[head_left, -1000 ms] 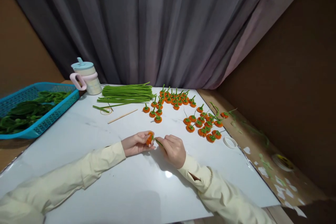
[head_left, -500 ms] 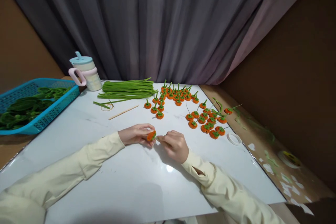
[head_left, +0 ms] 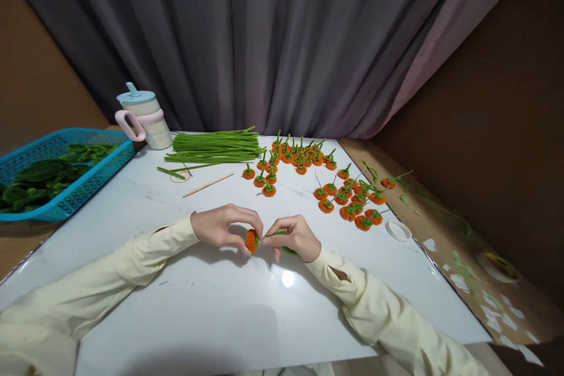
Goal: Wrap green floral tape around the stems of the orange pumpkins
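Observation:
My left hand [head_left: 228, 228] pinches a small orange pumpkin [head_left: 251, 241] made of fuzzy pipe cleaner, held on its side between thumb and fingers just above the white table. Its green top faces my right hand [head_left: 296, 237]. With thumb and forefinger, that hand grips a thin green pipe cleaner [head_left: 289, 251] that reaches to the pumpkin's top and curls under the palm. Beyond my hands, several finished-looking pumpkins with stubby green stems [head_left: 302, 168] stand in a cluster. Others, with thin wires [head_left: 343, 197], sit to the right.
A bundle of green pipe cleaners [head_left: 215, 147] lies at the back, with a wooden stick [head_left: 208, 185] in front. A blue basket [head_left: 94, 186] of green leaf pieces and a lidded cup [head_left: 154, 129] stand left. A white tape ring [head_left: 399, 231] and paper scraps [head_left: 491, 317] lie right.
My left hand has turned the pumpkin and now holds it from above. My right hand's fingers have shifted, and the green pipe cleaner now shows in them. The view has moved slightly.

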A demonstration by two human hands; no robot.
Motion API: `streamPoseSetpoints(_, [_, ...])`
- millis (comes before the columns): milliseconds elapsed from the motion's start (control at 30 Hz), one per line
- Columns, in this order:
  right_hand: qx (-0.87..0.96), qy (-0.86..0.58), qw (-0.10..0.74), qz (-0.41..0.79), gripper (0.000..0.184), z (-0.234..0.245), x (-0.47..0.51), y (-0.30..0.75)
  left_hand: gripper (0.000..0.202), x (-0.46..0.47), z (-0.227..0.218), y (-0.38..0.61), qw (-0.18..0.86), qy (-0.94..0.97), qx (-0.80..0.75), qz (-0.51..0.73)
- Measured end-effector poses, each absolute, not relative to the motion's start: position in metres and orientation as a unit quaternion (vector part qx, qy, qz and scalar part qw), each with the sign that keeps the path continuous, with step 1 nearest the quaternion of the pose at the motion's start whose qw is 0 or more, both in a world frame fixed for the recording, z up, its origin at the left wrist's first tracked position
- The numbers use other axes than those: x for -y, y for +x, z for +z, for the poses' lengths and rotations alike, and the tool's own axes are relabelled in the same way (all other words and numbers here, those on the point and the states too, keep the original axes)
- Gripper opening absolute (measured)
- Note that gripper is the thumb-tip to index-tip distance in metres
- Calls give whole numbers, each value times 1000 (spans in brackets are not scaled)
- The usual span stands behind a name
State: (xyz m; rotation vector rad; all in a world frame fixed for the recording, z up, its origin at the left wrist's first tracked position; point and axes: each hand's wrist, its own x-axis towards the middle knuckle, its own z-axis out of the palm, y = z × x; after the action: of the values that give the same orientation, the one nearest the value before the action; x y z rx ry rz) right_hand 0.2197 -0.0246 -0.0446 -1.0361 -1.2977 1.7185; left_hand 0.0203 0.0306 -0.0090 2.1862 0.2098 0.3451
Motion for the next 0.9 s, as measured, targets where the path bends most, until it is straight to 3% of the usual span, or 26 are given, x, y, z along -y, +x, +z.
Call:
streamPoseSetpoints(133, [509, -364, 361, 692, 28, -47, 23, 220, 11, -27, -16, 21, 461, 863, -115, 173])
streamPoseSetpoints(433, [541, -337, 378, 671, 31, -48, 24, 219, 17, -27, -35, 23, 617, 719, -230, 224])
streamPoseSetpoints(533, [654, -368, 401, 525, 24, -43, 28, 221, 21, -29, -40, 23, 689, 647, -240, 220])
streamPoseSetpoints(767, [853, -263, 449, -30, 18, -49, 31, 221, 25, -26, -47, 24, 805, 488, -243, 232])
streamPoseSetpoints(900, [848, -226, 441, -188, 17, -55, 31, 219, 29, -24, -55, 26, 857, 409, -225, 220])
